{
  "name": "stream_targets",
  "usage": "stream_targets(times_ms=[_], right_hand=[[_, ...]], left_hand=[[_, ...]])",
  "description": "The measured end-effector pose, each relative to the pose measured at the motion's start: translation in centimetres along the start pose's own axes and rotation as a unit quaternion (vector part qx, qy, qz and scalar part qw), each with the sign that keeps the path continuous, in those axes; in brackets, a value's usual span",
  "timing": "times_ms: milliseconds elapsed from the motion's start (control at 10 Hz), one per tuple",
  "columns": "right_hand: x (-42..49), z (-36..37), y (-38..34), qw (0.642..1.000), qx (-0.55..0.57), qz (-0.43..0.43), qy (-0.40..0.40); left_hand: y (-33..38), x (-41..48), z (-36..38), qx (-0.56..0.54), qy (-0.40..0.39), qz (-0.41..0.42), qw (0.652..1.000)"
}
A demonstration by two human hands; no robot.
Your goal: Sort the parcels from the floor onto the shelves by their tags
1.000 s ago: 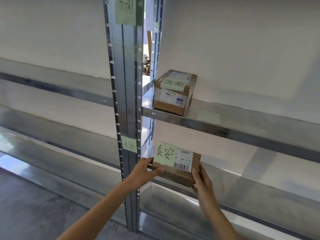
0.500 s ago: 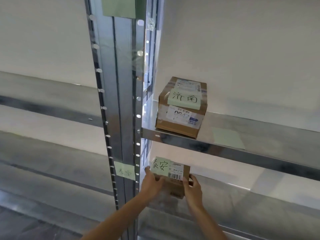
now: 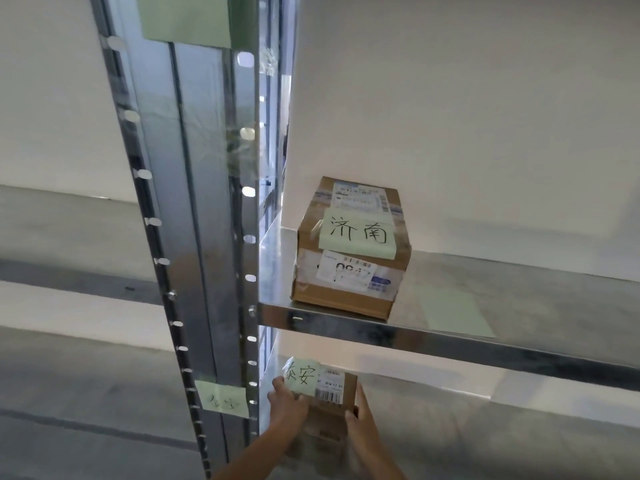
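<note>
Two hands are closed on a small parcel: the left hand is curled round its left side, and the right hand is clasped against its right side. The parcel is held between them at the left end of the lower shelf, just beside the metal post. A bigger parcel is seen on the upper shelf.

We see a glossy metal upright; at its three o'clock, a smooth metal shelf with a shiny edge. The upper parcel and lower parcel are matt cardboard; the upper's green tag is matt paper.
</note>
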State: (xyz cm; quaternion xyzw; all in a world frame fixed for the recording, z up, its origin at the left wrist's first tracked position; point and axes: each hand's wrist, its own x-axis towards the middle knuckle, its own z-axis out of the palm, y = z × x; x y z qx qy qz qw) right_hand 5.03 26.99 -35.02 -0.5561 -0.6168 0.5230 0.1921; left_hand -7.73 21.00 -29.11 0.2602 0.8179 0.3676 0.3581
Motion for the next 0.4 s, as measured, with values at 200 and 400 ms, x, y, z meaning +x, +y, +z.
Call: stream_targets(times_ms=[200, 400], right_hand=[[1.2, -0.4, -0.5, 0.997, -0.073, 0.005, -0.025], [-0.5, -2.9, -3.1, 0.992, -0.124, -0.013, 0.019]], left_hand=[[0.1, 1.2, 0.3, -0.004, 0.011, 0.000, 1.000], [0.1, 1.3, 0.9, 0.030, 0.049, 0.025, 0.998]])
